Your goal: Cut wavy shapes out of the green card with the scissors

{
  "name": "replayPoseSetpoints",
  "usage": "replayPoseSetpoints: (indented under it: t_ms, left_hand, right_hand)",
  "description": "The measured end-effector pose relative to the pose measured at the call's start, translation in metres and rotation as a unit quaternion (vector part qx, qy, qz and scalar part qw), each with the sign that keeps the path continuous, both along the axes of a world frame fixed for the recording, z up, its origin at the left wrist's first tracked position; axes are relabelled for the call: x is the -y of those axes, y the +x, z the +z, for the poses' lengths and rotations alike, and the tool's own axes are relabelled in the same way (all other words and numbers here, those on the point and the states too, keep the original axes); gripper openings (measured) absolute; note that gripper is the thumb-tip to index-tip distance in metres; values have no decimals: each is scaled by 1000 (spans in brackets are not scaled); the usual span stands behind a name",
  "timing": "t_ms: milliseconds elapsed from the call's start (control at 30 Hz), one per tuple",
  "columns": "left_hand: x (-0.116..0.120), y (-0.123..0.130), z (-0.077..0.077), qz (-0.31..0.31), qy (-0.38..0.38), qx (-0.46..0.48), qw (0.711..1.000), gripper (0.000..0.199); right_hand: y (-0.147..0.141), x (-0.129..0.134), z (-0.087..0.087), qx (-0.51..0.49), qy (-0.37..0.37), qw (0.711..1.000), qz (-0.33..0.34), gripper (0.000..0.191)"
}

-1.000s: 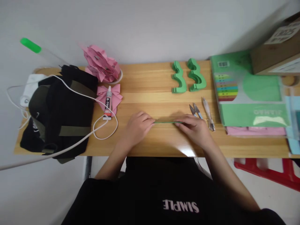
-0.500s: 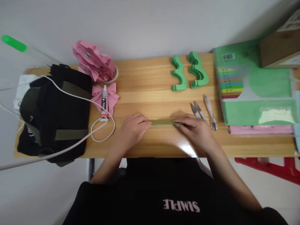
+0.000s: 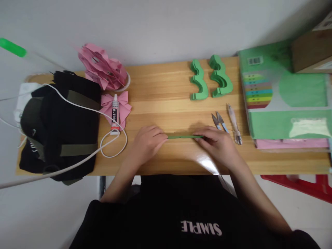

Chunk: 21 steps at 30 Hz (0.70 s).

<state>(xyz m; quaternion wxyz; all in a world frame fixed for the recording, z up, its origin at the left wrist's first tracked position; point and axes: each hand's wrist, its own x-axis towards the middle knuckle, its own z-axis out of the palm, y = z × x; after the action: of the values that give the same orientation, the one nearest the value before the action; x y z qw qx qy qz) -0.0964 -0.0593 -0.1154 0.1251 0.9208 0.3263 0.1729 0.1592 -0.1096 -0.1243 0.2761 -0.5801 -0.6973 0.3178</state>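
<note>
- Shifted slightly across the view since a second ago: leftward at the black bag [image 3: 83,129], rightward at the green paper packet [image 3: 269,125]; judged by so general a drift, more likely a small head movement than any rearranging of the wooden table [image 3: 160,103]
- Now showing a slightly broader line of green along the green paper strip [image 3: 180,137] than a second ago; perhaps tilted a touch, though seen nearly edge-on
- Pinching the strip's left end between thumb and fingers of the left hand [image 3: 148,145], just as a second ago
- Gripping its right end likewise with thumb and fingers of the right hand [image 3: 218,143], just beside the thread snips [image 3: 220,119]; no release on either side
- Holding the strip stretched straight across, between both hands, over the near half of the table; cannot tell touching the wood from hovering above, nor single layer from folded
- Meaning, as a judgement, a steady two-handed hold, with adjustment at most slight over that second
- Leaving untouched, farther back, two layered scalloped pieces, one left [image 3: 201,92] and one right [image 3: 225,90], near each other but apart, and similar in green to the strip
- Leaving alone, too, the clear-barrelled pen [image 3: 233,121] beside the snips, and the B-7000 glue tube [image 3: 115,114] lying on the pink paper bow [image 3: 125,108]
</note>
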Motion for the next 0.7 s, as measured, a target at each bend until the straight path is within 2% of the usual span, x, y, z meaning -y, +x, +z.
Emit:
replayPoseSetpoints:
  t_ms: [267, 567, 700]
  left_hand:
    - [0, 1, -1, 6, -2, -11, 1000, 21]
    - [1, 4, -3, 14, 1, -5, 1000, 22]
    - [-7, 3, -1, 0, -15, 7, 1000, 25]
  right_hand:
    - [0, -1, 2, -17, 6, 1000, -8, 17]
    - [2, -1, -5, -10, 12, 1000, 0, 16]
    - [4, -6, 1, -8, 27, 999, 24, 15]
